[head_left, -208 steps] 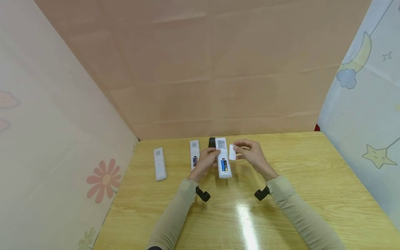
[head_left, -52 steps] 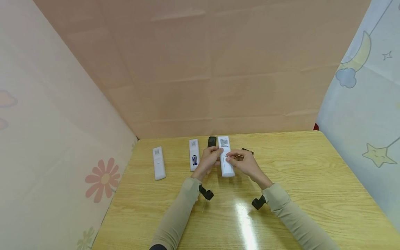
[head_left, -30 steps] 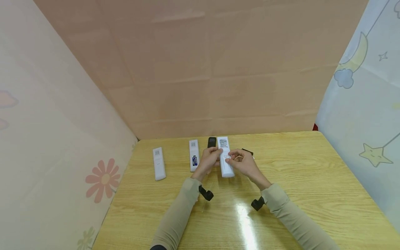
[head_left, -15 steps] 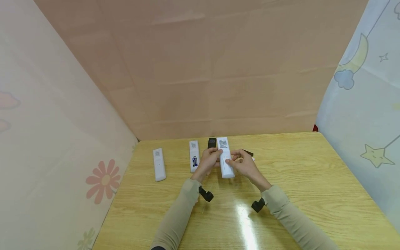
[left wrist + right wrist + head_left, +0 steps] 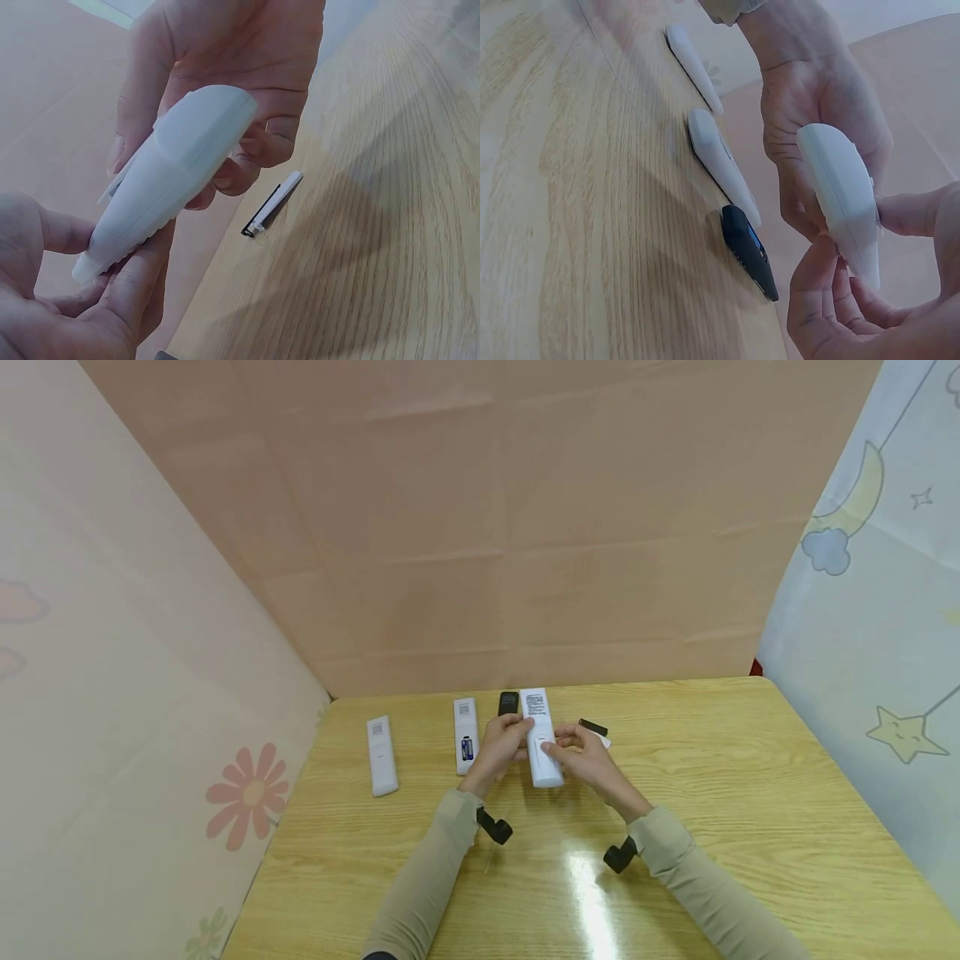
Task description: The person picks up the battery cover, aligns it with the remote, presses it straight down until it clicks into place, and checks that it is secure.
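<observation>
Against the earliest frame, the cover (image 5: 538, 753) has changed place: the right hand (image 5: 592, 758) held it apart then, beside a bay with batteries showing; now it lies over that bay, on the back of the remote (image 5: 536, 704). The remote is raised above the table (image 5: 712, 827), between both hands. The left hand (image 5: 497, 747) grips it by one side, thumb on the back; the right hand pinches it from the other side, thumb at the cover. Compared with half a second ago, the black strip (image 5: 593, 727) shows more fully beyond the right hand, next to a white piece (image 5: 606, 743).

The left wrist view shows a thin edge standing off the remote's back by the right thumb, which the head view hides. The right wrist view shows a blue patch (image 5: 754, 240) in the black remote (image 5: 744, 253); from the head, only this remote's far end clears the left hand. A middle remote (image 5: 465, 714) bares two batteries (image 5: 467, 749).
</observation>
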The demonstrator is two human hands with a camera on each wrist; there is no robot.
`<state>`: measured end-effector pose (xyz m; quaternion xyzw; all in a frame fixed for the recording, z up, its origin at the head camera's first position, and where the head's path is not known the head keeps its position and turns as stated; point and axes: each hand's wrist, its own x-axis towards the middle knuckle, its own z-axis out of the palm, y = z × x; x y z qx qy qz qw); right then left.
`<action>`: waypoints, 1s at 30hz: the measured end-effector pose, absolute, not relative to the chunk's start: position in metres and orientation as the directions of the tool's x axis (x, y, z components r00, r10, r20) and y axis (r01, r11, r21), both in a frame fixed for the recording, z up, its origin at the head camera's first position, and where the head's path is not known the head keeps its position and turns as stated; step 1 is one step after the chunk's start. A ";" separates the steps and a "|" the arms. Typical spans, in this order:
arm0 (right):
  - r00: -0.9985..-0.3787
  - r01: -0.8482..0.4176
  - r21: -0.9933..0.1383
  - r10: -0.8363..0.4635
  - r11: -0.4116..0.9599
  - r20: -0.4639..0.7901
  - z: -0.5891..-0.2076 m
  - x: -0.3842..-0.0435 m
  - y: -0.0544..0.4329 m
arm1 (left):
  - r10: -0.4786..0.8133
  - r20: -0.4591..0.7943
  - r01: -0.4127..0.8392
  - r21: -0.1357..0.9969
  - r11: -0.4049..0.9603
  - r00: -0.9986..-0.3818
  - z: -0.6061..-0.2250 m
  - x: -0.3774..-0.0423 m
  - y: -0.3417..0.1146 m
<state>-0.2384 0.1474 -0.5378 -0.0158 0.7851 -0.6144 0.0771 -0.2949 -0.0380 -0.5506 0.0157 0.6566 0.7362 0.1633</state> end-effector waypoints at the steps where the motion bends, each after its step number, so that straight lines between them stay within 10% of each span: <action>1: -0.987 0.077 -0.968 -0.122 0.240 -0.109 -0.538 -0.239 0.148 | 0.262 -0.191 -0.219 0.972 -0.084 -0.946 -0.551 -0.295 -0.038; 30: -0.965 0.146 -0.979 -0.198 0.141 -0.173 -0.535 -0.240 0.151 | 0.278 -0.190 -0.222 0.971 -0.088 -0.941 -0.546 -0.293 -0.038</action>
